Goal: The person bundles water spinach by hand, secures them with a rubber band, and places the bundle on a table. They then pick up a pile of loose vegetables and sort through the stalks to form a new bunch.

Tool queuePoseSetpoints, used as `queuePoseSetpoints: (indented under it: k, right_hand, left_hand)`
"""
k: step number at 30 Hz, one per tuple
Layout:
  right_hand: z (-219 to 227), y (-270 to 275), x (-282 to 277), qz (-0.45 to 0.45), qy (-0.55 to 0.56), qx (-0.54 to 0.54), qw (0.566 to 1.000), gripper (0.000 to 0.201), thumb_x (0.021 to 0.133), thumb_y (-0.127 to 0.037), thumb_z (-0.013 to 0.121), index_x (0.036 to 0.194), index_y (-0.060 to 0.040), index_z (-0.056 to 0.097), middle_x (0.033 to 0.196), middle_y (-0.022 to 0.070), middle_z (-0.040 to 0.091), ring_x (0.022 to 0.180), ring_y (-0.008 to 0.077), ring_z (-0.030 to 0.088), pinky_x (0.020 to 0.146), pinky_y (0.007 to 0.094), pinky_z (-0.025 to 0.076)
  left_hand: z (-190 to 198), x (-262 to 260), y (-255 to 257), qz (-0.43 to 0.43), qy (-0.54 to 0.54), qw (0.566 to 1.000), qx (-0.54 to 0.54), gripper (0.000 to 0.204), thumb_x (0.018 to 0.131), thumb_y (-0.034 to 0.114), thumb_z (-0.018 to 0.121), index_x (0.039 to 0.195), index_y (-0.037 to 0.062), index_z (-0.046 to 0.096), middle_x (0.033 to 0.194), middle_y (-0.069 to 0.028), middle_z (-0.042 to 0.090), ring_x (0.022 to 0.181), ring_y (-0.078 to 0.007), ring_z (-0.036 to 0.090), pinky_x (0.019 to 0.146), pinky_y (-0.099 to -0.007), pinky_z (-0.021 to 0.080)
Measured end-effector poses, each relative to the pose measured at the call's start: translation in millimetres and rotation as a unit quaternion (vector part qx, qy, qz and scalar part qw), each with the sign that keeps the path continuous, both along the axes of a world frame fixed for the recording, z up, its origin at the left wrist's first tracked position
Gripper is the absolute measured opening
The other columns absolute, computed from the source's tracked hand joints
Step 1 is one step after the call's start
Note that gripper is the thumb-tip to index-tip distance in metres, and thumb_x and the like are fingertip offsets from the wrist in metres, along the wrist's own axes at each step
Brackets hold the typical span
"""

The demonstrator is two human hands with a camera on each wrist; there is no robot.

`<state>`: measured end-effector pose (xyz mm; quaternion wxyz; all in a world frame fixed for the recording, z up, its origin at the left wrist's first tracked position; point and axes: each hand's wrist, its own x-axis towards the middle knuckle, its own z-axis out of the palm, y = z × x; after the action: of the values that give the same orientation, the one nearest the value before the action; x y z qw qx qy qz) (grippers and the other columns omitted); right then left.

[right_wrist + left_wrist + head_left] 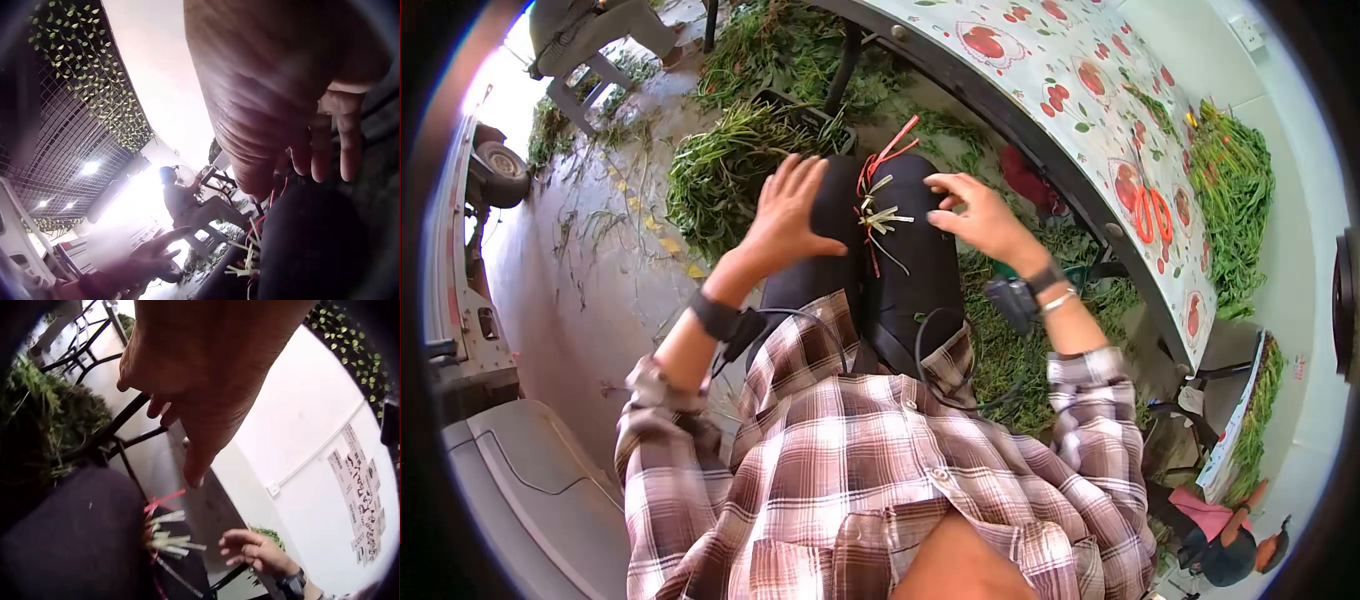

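Note:
Between the dark-trousered thighs lies a small cluster of pale cut strips [885, 217] with red string [888, 152] running through it. My left hand [788, 215] hovers beside the cluster, fingers straight and spread, thumb pointing toward the strips. On the other side my right hand [985, 222] holds nothing; its fingers are loosely bent over the right thigh. The left wrist view shows the same strips [172, 540] below my left thumb. In the right wrist view, part of the red string and strips [247, 265] shows under my right hand.
A heap of green stalks [720, 170] is on the floor beyond my left hand. The fruit-patterned table [1040, 60] runs along the right, bearing orange-handled scissors [1152, 215] and a greens pile [1230, 200]. Another person [615, 30] sits at the far left; one more [1230, 545] is at lower right.

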<state>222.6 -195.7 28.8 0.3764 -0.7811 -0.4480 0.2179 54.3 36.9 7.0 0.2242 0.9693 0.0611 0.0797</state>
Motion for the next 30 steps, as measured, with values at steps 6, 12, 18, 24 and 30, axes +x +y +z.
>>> queuePoseSetpoints:
  k: [6,12,18,24,30]
  right_hand:
    - [-23.1,23.4,-23.8,-0.068,-0.074,0.033,0.994,0.038,0.071,-0.013,0.066,0.107,-0.0123,0.055,0.093,0.0052,0.047,0.076,0.0174,0.048,0.07,0.0282,0.043]
    - [-31.2,15.9,-25.7,-0.118,-0.09,0.071,0.986,0.035,0.073,-0.012,0.065,0.106,-0.0127,0.055,0.09,0.0037,0.043,0.077,0.0159,0.042,0.07,0.0266,0.04]
    - [-39.9,12.8,-21.2,-0.13,-0.092,0.094,0.983,0.034,0.074,-0.014,0.064,0.107,-0.012,0.055,0.089,0.0026,0.042,0.076,0.0146,0.04,0.069,0.0256,0.038]
    - [-43.3,9.8,-19.2,-0.141,-0.102,0.104,0.979,0.034,0.075,-0.015,0.065,0.107,-0.0116,0.055,0.089,0.002,0.042,0.074,0.0141,0.038,0.069,0.0248,0.037]
    - [-45.4,0.3,-16.5,-0.153,-0.1,0.088,0.979,0.032,0.075,-0.015,0.065,0.105,-0.0113,0.054,0.091,0.0046,0.044,0.079,0.0175,0.044,0.068,0.0279,0.039]
  left_hand:
    - [-23.2,51.7,-20.1,-0.027,0.08,0.988,0.132,0.112,0.046,0.047,0.077,0.136,0.0047,0.027,0.141,-0.0104,0.026,0.134,-0.0294,0.013,0.105,-0.0577,0.006]
    - [-37.4,79.6,-21.3,-0.066,0.097,0.981,0.154,0.061,0.059,0.037,0.071,0.111,0.0071,0.056,0.121,-0.0036,0.048,0.126,-0.024,0.029,0.103,-0.0595,0.011]
    - [-50.1,78.5,-20.6,-0.039,0.026,0.99,0.13,0.011,0.072,0.018,0.058,0.078,0.0176,0.068,0.092,0.0067,0.06,0.116,-0.0161,0.042,0.105,-0.0529,0.014]
    - [-52.1,72.6,-4.7,-0.009,-0.003,0.998,0.063,0.014,0.076,0.022,0.057,0.08,0.018,0.069,0.095,0.0059,0.064,0.114,-0.0148,0.045,0.106,-0.0482,0.016]
    - [-75.8,67.5,23.3,0.032,-0.061,0.998,-0.005,0.013,0.076,0.026,0.06,0.082,0.0183,0.069,0.096,0.0014,0.064,0.113,-0.016,0.047,0.105,-0.0456,0.018]
